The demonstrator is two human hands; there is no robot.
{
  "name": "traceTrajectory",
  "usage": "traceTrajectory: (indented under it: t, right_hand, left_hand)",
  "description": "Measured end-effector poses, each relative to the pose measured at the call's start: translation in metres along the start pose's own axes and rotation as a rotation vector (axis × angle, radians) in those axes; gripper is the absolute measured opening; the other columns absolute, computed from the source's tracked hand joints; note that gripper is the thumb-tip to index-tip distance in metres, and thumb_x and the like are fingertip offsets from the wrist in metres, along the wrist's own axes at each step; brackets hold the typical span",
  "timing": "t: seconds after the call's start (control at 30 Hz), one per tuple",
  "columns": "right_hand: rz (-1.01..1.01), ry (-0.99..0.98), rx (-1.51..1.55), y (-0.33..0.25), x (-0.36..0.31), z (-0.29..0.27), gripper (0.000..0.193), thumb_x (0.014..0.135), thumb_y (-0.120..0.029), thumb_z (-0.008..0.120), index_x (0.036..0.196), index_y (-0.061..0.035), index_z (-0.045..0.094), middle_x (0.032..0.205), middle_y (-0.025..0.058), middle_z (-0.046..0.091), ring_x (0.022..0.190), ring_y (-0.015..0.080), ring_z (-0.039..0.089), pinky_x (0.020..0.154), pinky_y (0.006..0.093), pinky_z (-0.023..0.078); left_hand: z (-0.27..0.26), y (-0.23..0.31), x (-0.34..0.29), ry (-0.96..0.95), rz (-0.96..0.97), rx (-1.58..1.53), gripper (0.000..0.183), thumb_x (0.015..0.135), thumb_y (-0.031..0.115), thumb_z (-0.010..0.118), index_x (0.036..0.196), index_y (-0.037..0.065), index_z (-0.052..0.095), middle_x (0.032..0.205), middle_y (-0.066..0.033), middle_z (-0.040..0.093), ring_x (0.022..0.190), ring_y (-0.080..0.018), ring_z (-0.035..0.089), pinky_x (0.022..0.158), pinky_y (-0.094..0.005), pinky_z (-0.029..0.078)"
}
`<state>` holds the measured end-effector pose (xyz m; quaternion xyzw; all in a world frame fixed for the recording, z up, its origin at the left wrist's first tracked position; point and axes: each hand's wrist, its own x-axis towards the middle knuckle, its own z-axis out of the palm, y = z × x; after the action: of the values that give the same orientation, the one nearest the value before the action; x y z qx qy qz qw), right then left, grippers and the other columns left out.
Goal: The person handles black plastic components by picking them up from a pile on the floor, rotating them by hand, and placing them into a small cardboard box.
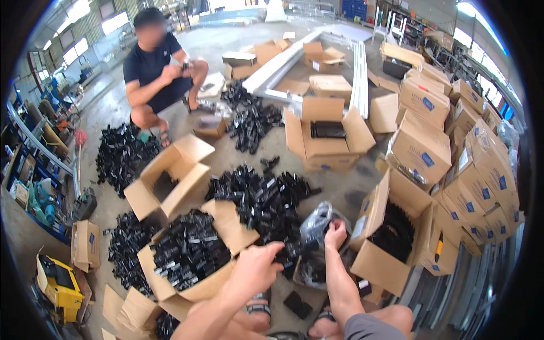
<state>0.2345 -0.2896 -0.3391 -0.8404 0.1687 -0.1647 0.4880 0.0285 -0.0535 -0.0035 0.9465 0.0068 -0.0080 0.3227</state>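
Observation:
My right hand (336,232) is closed in a pinch at the edge of a clear plastic bag (317,221). The bag stands above a small open box (310,271), which holds black parts and more clear plastic. To the left, my left hand (262,265) has its fingers curled beside the black plastic parts (258,195) heaped on the floor. Whatever sits between those fingers blends into the dark pile behind. Close to my left forearm, an open carton (241,277) is filled with similar black parts. A dark flat piece (297,305) lies between my feet.
An open carton (391,272) with black ribbed pieces stands at my right, before stacked closed cartons (422,147). Another open carton (328,156) is ahead. A co-worker (161,73) squats at far left by more black piles. A yellow case (59,289) sits at near left.

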Motion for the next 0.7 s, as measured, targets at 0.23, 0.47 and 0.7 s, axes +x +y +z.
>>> traceTrajectory:
  t: [0.23, 0.47, 0.7]
  right_hand:
    - [-0.578, -0.220, 0.580, -0.213, -0.080, -0.137, 0.016, 0.084, 0.004, 0.082, 0.096, -0.0030, 0.075, 0.096, 0.0079, 0.077, 0.084, 0.0138, 0.068, 0.078, 0.0269, 0.053]
    - [-1.021, -0.529, 0.120, -0.275, -0.106, -0.165, 0.016, 0.073, -0.003, 0.087, 0.088, -0.0059, 0.079, 0.083, 0.0050, 0.075, 0.084, 0.0214, 0.067, 0.076, 0.0342, 0.054]
    - [-1.013, -0.520, 0.062, -0.281, -0.107, -0.182, 0.010, 0.077, -0.010, 0.083, 0.083, -0.0070, 0.076, 0.081, 0.0029, 0.074, 0.084, 0.0229, 0.065, 0.083, 0.0369, 0.051]
  left_hand:
    - [0.020, -0.020, 0.007, 0.086, 0.152, 0.112, 0.025, 0.075, 0.001, 0.076, 0.099, 0.000, 0.068, 0.081, -0.0230, 0.070, 0.083, -0.0425, 0.071, 0.076, -0.0510, 0.057]
    - [0.017, -0.015, -0.003, -0.034, 0.111, 0.189, 0.043, 0.074, 0.006, 0.083, 0.115, 0.000, 0.071, 0.094, -0.0203, 0.074, 0.095, -0.0414, 0.070, 0.085, -0.0494, 0.055]
    - [0.009, -0.002, -0.015, -0.074, 0.087, 0.161, 0.044, 0.076, 0.008, 0.084, 0.117, -0.001, 0.071, 0.094, -0.0216, 0.074, 0.095, -0.0403, 0.072, 0.086, -0.0497, 0.056]
